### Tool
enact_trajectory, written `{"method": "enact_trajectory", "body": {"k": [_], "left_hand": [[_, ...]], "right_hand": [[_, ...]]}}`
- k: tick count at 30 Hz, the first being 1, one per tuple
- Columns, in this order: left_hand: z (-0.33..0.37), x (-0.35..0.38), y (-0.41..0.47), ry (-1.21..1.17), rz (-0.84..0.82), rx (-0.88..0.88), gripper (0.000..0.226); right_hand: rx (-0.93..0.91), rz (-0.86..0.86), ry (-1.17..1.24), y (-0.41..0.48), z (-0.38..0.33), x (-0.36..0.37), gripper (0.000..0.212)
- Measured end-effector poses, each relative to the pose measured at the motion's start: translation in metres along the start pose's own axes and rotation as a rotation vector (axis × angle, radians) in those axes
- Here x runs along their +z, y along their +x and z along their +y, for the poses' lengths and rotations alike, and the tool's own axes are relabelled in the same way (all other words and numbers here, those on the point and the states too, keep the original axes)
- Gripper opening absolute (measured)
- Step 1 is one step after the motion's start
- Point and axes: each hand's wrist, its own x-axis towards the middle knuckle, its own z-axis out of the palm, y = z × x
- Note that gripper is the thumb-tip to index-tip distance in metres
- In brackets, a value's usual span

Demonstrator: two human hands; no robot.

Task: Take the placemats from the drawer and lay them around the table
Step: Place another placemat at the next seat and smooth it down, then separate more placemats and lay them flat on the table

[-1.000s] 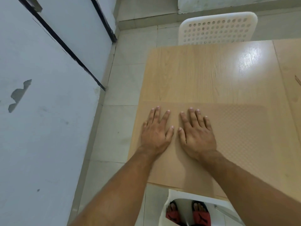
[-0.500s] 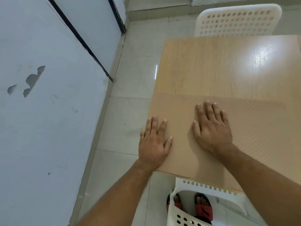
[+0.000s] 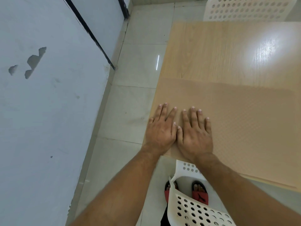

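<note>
Both hands lie flat, palms down, fingers spread, gripping nothing. The left hand (image 3: 160, 133) and right hand (image 3: 194, 136) sit side by side, thumbs nearly touching, on the near-left corner of the placemat (image 3: 236, 128).

Key relation: the mat stretches away to the right of both hands, long axis running left-right along the near edge of the table (image 3: 219, 51). Hands are bunched at the mat's left end, w/ the left hand's little finger right at or just over the table's left edge. The right hand is nearer the bulk of the mat, so in my view any smoothing sweep or shift would go rightward & that hand leads. The mat's right end runs out of view, so can't tell how far it goes.

Materials: mat is tan, thin, matte, w/ a fine diamond weave texture, rectangular, lying flat, no curl visible. Probably flexible & light, likely to slide on the top if pushed. Table is pale wood-grain laminate, glossy, strong light glare at far right.

Around: white plastic chair (image 3: 198, 207) w/ round holes tucked in below the hands; a second one (image 3: 244, 10) at the far side. Pale tile floor (image 3: 135, 98), grey-blue wall at left. Drawer not in view; only this one mat is clearly seen.
</note>
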Motion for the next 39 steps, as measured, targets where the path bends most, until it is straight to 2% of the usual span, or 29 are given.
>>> {"method": "enact_trajectory", "body": {"k": [5,12,16,21,25,28,32,39], "left_hand": [[-0.005,0.0,-0.002,0.049,-0.013,-0.035,0.066],[-0.003,-0.01,-0.001,0.035,-0.051,-0.025,0.068],[0.024,-0.018,-0.003,-0.009,-0.053,0.032,0.067],[0.104,-0.02,0.002,-0.093,-0.104,0.151,0.06],[0.174,-0.017,0.003,-0.181,-0.119,0.244,0.055],[0.235,-0.012,0.001,-0.287,-0.144,0.284,0.048],[0.329,0.0,0.0,-0.39,-0.267,0.296,0.045],[0.456,0.054,0.008,-0.279,-0.367,0.297,0.043]], "right_hand": [[0.089,-0.006,-0.016,-0.005,0.021,-0.005,0.072],[0.067,-0.007,-0.006,-0.005,0.023,-0.012,0.074],[0.084,-0.003,0.038,-0.015,0.037,-0.03,0.073],[0.192,-0.028,0.144,-0.044,0.095,-0.077,0.071],[0.35,0.028,0.26,-0.078,0.157,-0.115,0.067],[0.522,0.1,0.379,-0.103,0.211,-0.143,0.064],[0.764,0.196,0.503,-0.138,0.293,-0.175,0.058],[1.027,0.187,0.517,-0.182,0.426,-0.182,0.063]]}}
